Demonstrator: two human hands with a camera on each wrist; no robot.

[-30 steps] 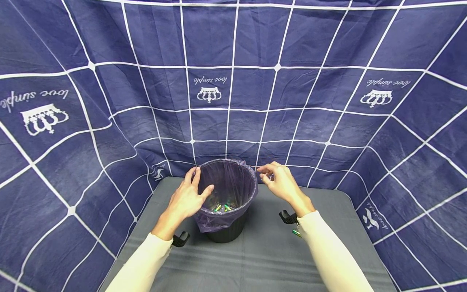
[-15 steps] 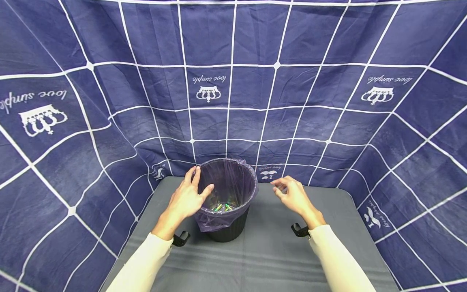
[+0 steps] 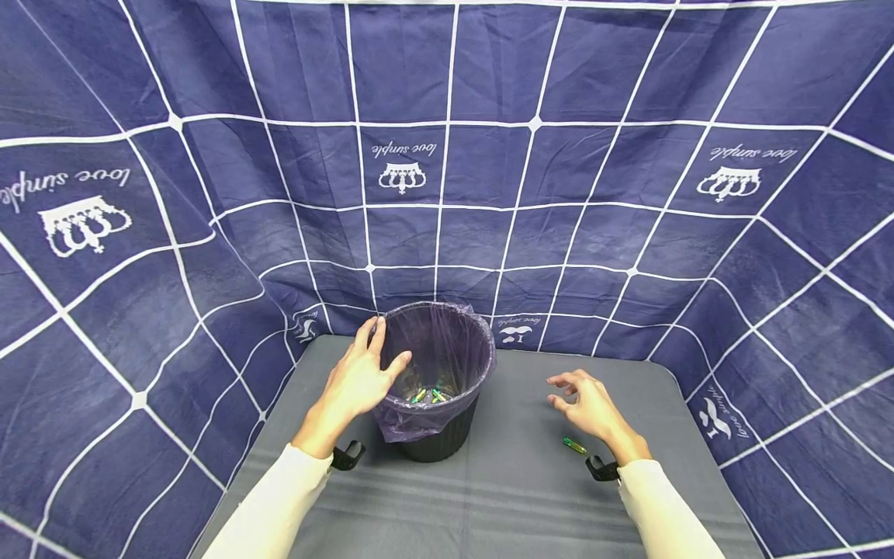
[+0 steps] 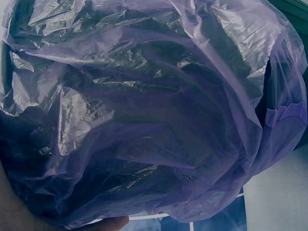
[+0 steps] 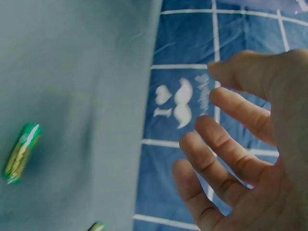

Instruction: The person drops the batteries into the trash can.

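My left hand (image 3: 358, 380) rests at the left rim of a black bin (image 3: 440, 439), fingers extended along it and thumb over the opening. A thin purple bin liner (image 3: 419, 423) covers the rim; it fills most of the left wrist view. Several green-and-gold batteries (image 3: 438, 396) lie at the bottom of the bin. To the right, my right hand (image 3: 592, 407) hovers over the table with nothing in it, fingers loosely bent and apart. Just below it a battery (image 3: 574, 446) lies on the table. The right wrist view shows this battery (image 5: 23, 153) and the end of another (image 5: 97, 226).
A grey cloth-covered table (image 3: 517, 497) carries the bin. Blue curtains (image 3: 559, 233) with white grid lines enclose it at the back and both sides. Each wrist wears a black bracket, such as the right camera mount (image 3: 602, 468).
My right hand has moved away from the bin, rightward and toward me, uncovering the battery on the table. The left hand has stayed at the bin's rim.
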